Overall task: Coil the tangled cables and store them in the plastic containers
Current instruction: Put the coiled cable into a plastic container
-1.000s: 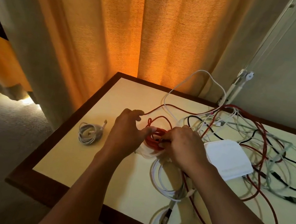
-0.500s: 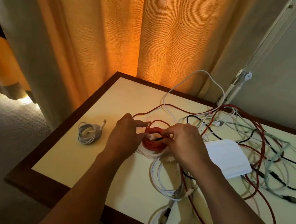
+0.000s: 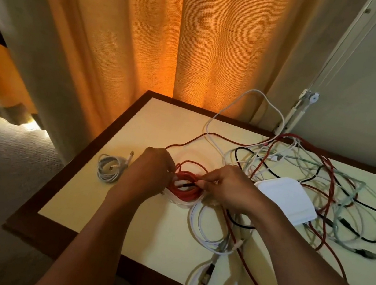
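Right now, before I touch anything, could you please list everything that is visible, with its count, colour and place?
Table: one, cream top with dark brown rim, centre.
Red cable coil: one, red, middle of the table.
Container: one, whitish, under the red cable coil.
White plastic piece: one, white, right of the red cable coil.
Small cable coil: one, white-grey, near the table's left edge.
Cable tangle: one heap, red, white, black, grey, table's right half.
Curtain: one, orange, behind the table.
Left hand: one, grips the coil's left side.
Right hand: one, pinches a red strand at the coil.

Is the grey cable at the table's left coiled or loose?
Coiled: the small grey cable lies wound in compact overlapping loops.
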Demonstrator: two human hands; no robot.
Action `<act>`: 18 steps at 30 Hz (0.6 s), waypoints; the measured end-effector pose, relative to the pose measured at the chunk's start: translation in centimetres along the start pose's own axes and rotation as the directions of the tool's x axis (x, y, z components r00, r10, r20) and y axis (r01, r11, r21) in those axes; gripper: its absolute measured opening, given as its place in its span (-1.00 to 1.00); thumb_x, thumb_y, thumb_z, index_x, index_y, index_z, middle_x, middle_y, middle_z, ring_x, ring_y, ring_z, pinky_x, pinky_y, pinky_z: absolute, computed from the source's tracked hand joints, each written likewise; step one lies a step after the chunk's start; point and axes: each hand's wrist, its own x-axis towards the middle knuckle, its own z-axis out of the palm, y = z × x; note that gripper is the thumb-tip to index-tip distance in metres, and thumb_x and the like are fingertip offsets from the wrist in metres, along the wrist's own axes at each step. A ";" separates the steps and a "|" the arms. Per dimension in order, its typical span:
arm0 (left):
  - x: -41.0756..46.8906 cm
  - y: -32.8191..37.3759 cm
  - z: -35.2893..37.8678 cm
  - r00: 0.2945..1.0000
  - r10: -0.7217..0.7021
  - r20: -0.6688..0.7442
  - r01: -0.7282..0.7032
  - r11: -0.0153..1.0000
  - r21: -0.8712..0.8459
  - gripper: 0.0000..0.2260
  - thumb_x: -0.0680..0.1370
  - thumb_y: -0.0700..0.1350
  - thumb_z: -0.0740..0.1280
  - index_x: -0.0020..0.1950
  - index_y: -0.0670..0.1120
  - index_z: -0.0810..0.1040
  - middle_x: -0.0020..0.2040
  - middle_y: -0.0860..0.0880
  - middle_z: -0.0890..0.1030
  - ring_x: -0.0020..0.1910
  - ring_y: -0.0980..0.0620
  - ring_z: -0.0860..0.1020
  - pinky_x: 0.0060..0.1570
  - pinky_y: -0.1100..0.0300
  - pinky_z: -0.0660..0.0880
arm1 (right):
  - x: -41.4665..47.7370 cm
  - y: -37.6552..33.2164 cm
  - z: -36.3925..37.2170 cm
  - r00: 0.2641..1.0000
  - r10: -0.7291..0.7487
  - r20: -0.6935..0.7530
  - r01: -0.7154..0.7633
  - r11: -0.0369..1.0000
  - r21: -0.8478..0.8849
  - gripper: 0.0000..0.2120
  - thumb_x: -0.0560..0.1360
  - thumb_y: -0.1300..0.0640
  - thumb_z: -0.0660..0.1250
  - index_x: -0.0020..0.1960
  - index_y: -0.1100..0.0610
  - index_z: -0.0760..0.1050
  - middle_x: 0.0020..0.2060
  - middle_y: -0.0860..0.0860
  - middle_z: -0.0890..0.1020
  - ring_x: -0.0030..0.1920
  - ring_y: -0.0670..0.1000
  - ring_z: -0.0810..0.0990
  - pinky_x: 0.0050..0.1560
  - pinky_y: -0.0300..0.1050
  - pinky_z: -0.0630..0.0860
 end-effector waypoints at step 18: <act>0.2 -1.0 0.9 0.979 -0.203 -0.018 0.180 0.905 -0.385 -0.59 0.46 -0.19 0.57 0.28 0.03 0.62 -0.01 0.02 0.66 -0.08 0.06 0.66 -0.40 0.30 0.51 | -0.7 -3.4 0.2 0.994 0.104 0.030 -0.097 0.977 -0.193 -0.68 0.65 -0.03 0.21 0.37 -0.09 0.55 0.26 0.14 0.44 0.42 0.16 0.20 0.41 0.14 0.18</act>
